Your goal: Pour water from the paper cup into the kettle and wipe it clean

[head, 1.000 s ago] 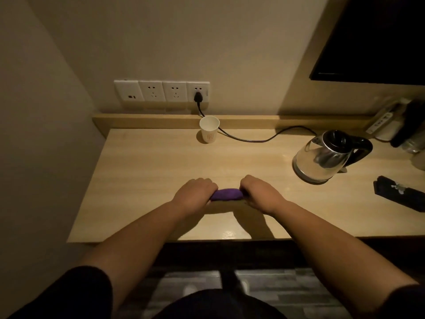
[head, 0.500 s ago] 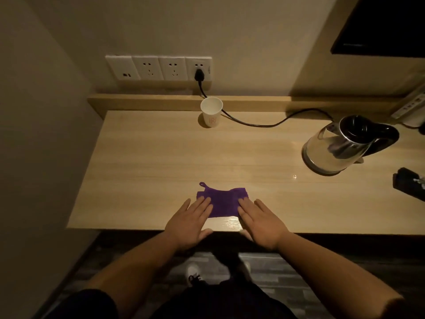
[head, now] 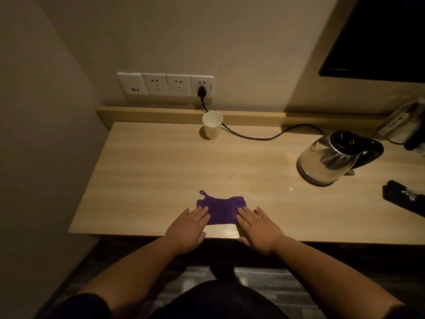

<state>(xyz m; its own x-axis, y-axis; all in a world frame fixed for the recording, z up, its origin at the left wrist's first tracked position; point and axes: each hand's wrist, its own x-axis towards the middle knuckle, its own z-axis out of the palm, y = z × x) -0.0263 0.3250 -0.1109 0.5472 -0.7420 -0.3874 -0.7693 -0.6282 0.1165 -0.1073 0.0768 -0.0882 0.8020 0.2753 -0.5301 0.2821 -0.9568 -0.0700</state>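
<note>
A folded purple cloth (head: 222, 210) with a small loop lies flat near the front edge of the wooden desk (head: 161, 171). My left hand (head: 188, 229) rests flat, fingers spread, with its fingertips on the cloth's left edge. My right hand (head: 258, 229) lies flat the same way on the cloth's right edge. A white paper cup (head: 212, 125) stands upright at the back of the desk, below the sockets. The glass kettle (head: 331, 161) with a black lid and handle stands at the right.
A black cord (head: 253, 135) runs from the wall socket (head: 202, 86) along the desk's back toward the kettle. A dark object (head: 402, 199) lies at the right edge. A side wall closes the left. A dark screen (head: 381, 40) hangs upper right.
A second ago both hands were closed on the rolled-up cloth further in on the desk. The cloth now lies flat near the front edge and both hands rest open on it.
</note>
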